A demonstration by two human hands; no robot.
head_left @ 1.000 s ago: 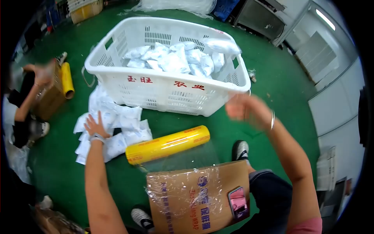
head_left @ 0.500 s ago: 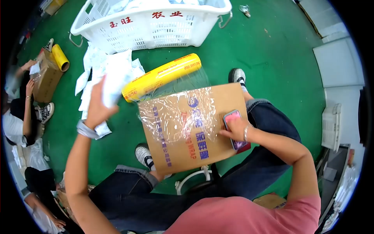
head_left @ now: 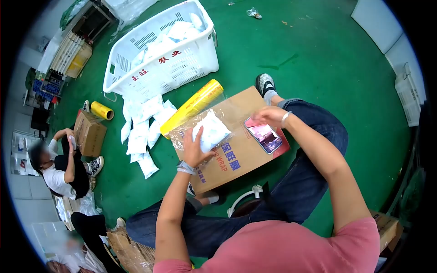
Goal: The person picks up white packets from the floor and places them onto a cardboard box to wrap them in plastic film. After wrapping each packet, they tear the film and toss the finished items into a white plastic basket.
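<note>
My left hand point(head_left: 195, 149) has its thumb and fingers around the near-left side of a white packet point(head_left: 212, 131). The packet lies on clear wrap point(head_left: 183, 133) spread over a cardboard box point(head_left: 246, 161) between my knees. A yellow roll of cling film point(head_left: 193, 107) rests against the box's far side, with film running from it onto the box. A phone point(head_left: 264, 136) with a lit screen lies on the right of the box. Just above its top edge hovers my right hand point(head_left: 271, 116), fingers loosely stretched out and holding nothing.
Several white packets point(head_left: 138, 139) are piled on the green floor left of the roll. Behind them stands a white plastic crate point(head_left: 191, 59) with more packets inside. At left, a co-worker point(head_left: 68, 177) sits beside another box point(head_left: 91, 134) and yellow roll point(head_left: 102, 110).
My left hand has brought the white packet from above the floor pile onto the film on the box. My right hand has lifted off the phone. The view has turned left.
</note>
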